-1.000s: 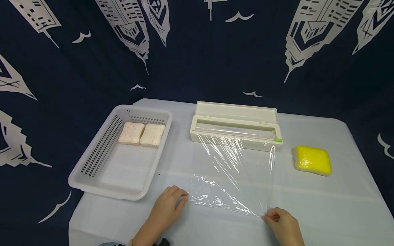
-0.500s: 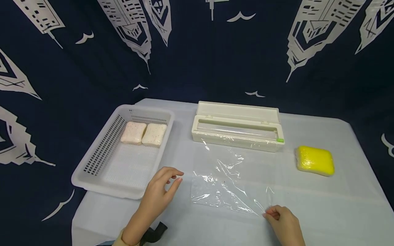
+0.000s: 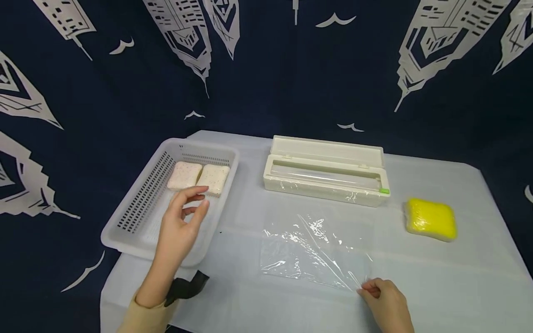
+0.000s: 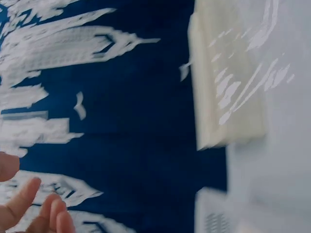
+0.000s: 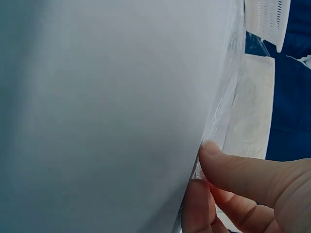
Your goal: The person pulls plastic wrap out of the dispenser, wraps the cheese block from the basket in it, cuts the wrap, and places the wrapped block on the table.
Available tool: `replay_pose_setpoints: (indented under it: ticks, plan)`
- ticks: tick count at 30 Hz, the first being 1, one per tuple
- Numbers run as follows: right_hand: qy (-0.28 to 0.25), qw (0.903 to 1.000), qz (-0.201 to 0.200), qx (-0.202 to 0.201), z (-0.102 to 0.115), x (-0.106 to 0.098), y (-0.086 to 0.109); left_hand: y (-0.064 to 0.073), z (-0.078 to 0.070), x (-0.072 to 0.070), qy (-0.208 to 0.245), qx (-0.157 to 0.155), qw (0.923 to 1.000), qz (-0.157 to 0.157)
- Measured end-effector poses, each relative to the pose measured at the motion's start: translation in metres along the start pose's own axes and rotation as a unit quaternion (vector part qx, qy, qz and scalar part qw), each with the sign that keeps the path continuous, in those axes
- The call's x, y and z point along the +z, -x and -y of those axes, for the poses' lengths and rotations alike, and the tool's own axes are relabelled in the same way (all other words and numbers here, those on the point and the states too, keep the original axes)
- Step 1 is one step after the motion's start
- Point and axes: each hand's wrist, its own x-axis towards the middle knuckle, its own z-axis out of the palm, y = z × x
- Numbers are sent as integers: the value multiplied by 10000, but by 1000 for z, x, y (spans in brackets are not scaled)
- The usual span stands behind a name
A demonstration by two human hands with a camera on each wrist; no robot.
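In the head view my left hand (image 3: 179,226) hovers over the white basket (image 3: 137,203) with fingers loosely bent and nothing between them. Its fingertips are close to two sponge-like slices, a pinkish one (image 3: 184,175) and a cream one (image 3: 214,179), lying side by side in the basket. With thumb and forefinger my right hand (image 3: 385,303) pinches the near right corner of a clear plastic wrap sheet (image 3: 308,249). The sheet lies across the table toward the cream wrap dispenser (image 3: 325,189), whose lid is up. In the right wrist view the wrap (image 5: 214,121) shows between thumb and fingertip.
A yellow block wrapped in film (image 3: 430,219) sits on the right side of the white-covered table (image 3: 458,286). A dark strap (image 3: 187,286) hangs at my left wrist. Behind the table hangs a navy curtain (image 3: 291,83) with white building prints.
My left hand has let go of the wrap's near left corner and moved up and left over the basket. The right hand stays on its corner; the wrap now lies slacker.
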Motion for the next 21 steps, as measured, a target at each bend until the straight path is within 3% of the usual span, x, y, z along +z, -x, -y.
replay_pose_setpoints:
  ticks: [5,8,13,16,21]
  plan:
    - [7,9996,150,222,2,4,-5,-39,-7,-30,13,-446,9986,-280]
    - [-36,9993,171,340,3,5,-7,-66,0,-35,51,-706,9972,-255]
    - [-59,9988,227,429,0,5,-8,-106,28,-22,-297,-1306,9908,198]
    - [-85,9988,263,396,-2,6,-8,-126,53,-8,-724,-1677,9815,569]
    - [-87,9992,142,354,-3,8,-8,-141,96,12,-1277,-2084,9652,933]
